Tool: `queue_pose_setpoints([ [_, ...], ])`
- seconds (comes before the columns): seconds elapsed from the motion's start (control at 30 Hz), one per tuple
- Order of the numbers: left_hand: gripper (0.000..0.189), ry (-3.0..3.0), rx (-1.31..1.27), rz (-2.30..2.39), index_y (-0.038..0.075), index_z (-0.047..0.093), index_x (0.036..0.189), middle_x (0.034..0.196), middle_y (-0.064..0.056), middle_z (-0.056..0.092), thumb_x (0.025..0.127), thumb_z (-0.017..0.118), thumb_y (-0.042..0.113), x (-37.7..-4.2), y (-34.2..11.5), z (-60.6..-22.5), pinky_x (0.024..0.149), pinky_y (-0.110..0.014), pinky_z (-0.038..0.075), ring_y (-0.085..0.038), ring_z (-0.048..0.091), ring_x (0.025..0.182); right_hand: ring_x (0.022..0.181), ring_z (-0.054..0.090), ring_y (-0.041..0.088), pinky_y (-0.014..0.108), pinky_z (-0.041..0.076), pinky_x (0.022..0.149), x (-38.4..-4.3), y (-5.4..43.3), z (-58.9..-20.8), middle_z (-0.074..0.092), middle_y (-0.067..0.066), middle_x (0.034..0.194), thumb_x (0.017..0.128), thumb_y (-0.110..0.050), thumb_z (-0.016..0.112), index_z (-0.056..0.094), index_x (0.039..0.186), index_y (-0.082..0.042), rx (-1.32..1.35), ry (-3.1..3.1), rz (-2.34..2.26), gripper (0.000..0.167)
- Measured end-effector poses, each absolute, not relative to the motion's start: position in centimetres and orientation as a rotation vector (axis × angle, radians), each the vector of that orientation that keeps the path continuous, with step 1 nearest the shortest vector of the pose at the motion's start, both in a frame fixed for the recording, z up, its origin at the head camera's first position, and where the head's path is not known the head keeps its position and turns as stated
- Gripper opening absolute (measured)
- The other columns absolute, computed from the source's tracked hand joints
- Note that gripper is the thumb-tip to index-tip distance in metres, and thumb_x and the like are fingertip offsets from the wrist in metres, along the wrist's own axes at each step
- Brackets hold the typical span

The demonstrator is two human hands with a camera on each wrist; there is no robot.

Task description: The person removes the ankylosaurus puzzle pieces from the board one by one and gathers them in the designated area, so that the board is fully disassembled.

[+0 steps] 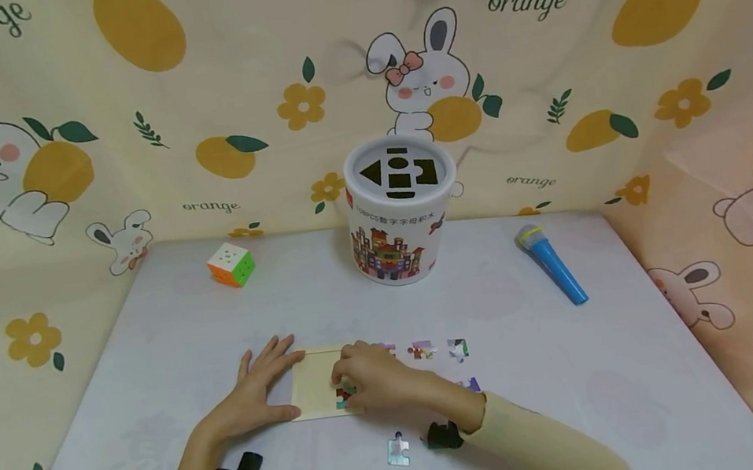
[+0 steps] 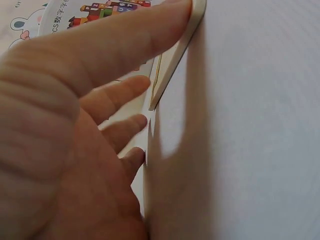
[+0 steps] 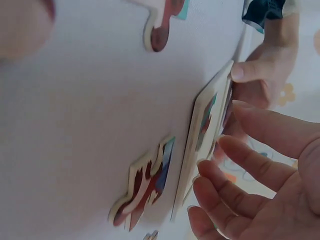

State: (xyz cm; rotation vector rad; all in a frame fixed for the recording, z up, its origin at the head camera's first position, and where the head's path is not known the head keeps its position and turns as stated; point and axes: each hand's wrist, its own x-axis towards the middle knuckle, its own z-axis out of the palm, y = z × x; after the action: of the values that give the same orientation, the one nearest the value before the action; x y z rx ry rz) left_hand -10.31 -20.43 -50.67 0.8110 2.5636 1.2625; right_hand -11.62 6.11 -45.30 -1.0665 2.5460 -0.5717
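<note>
A pale wooden puzzle tray (image 1: 313,382) lies flat on the table, with one colourful puzzle piece (image 1: 342,398) inside its lower right corner. My left hand (image 1: 255,394) is spread at the tray's left side, thumb at the near corner and index finger at the far one. Over the tray's right part is my right hand (image 1: 384,377), partly hiding it. In the right wrist view the right fingers (image 3: 255,160) are loosely bent and apart beside the tray (image 3: 192,135), with nothing between them. Loose puzzle pieces (image 3: 150,180) lie close to its right.
More puzzle pieces (image 1: 458,349) lie right of the tray, and one piece (image 1: 398,450) is nearer the front. Toward the back stand a puzzle cube (image 1: 232,265) and a white lidded bucket (image 1: 395,244). A blue toy microphone (image 1: 558,268) lies at the right.
</note>
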Motion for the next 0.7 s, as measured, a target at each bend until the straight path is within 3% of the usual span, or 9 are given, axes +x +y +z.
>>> queue_pose_setpoints([
  [0.3,0.073,2.563,0.825,1.301,0.007,0.056,0.141,0.157,-0.012,0.038,0.076,0.085,0.024,-10.1,-19.5,-50.6,0.105,-0.075,-0.014,-0.043,0.011,0.15,0.085,0.045,0.008,0.022,0.038,0.076,-11.2,5.3,-45.6,0.054,-0.008,0.092,0.08,-0.019,0.083,0.073,0.109,-0.016,-1.11,2.569,-0.471,0.03],
  [0.7,0.085,2.739,0.838,0.955,0.006,0.056,0.141,0.159,-0.017,0.033,0.07,0.088,0.042,-9.6,-18.2,-49.9,0.108,-0.075,0.003,-0.042,0.021,0.148,0.092,0.046,0.011,0.029,0.038,0.081,-11.1,5.0,-45.5,0.052,-0.009,0.093,0.081,-0.023,0.084,0.068,0.1,-0.019,-1.087,2.615,-0.312,0.025],
])
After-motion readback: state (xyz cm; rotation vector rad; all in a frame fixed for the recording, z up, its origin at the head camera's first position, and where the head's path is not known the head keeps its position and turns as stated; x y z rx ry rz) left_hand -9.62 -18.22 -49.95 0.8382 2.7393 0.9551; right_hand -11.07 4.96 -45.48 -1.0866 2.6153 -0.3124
